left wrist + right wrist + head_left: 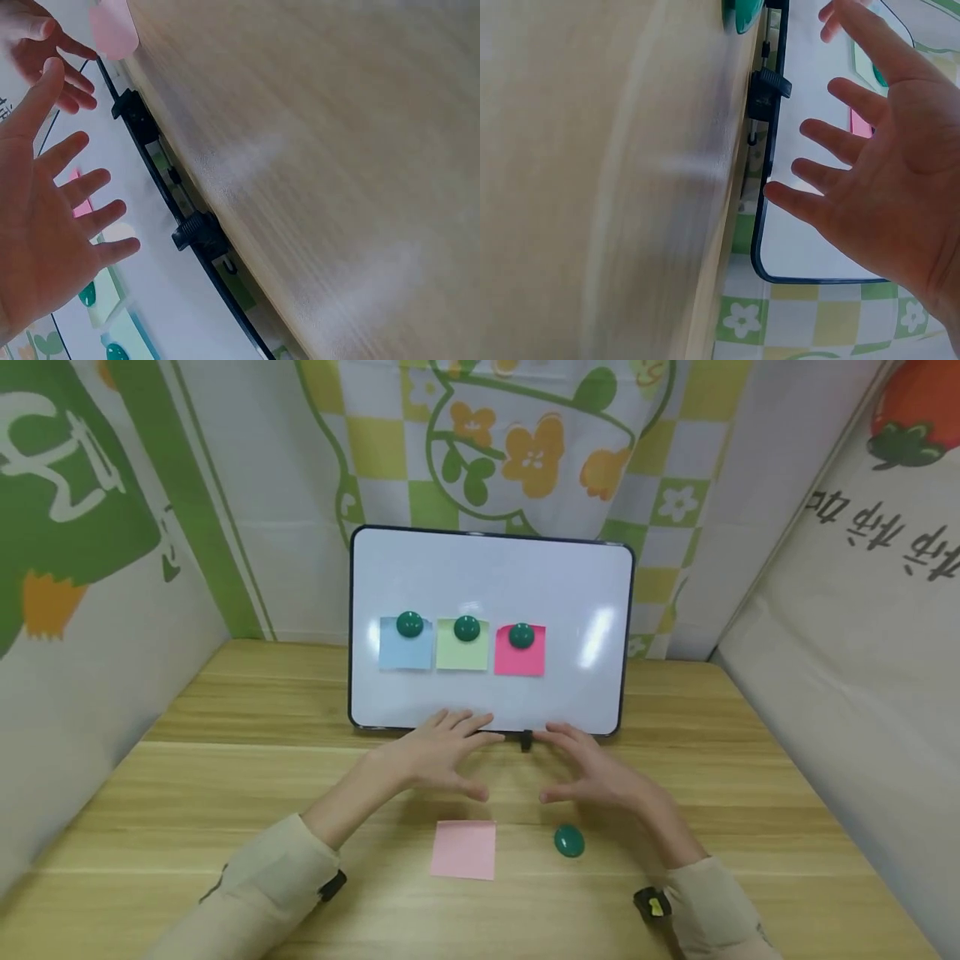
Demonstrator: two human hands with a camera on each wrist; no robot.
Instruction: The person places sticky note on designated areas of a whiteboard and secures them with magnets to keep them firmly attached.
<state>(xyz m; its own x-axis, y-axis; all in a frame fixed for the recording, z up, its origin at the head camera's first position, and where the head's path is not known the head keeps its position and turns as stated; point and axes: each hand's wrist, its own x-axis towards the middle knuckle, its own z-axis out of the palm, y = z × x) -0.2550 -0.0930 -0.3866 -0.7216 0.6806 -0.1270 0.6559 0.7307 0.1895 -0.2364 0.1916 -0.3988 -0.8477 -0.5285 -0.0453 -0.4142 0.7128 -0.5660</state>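
Note:
My left hand point(438, 752) hovers before the lower edge of a whiteboard point(585, 585), its fingers spread and holding nothing. Facing it, my right hand point(596, 768) is spread the same way, also bare. On the board hang a blue sticky note point(405, 652), a light green sticky note point(462, 656) and a hot pink sticky note point(520, 662), each under a dark green round magnet point(467, 627). Nearer me on the table lie a pale pink sticky note point(463, 850), by the left hand, and a loose green magnet point(569, 841), by the right hand.
The wooden table point(172, 827) runs up to patterned cloth point(525, 452) behind the board. Cloth walls stand at both sides. Black clips point(201, 234) sit along the board's lower edge. A dark wrist strap point(651, 904) shows at the right sleeve.

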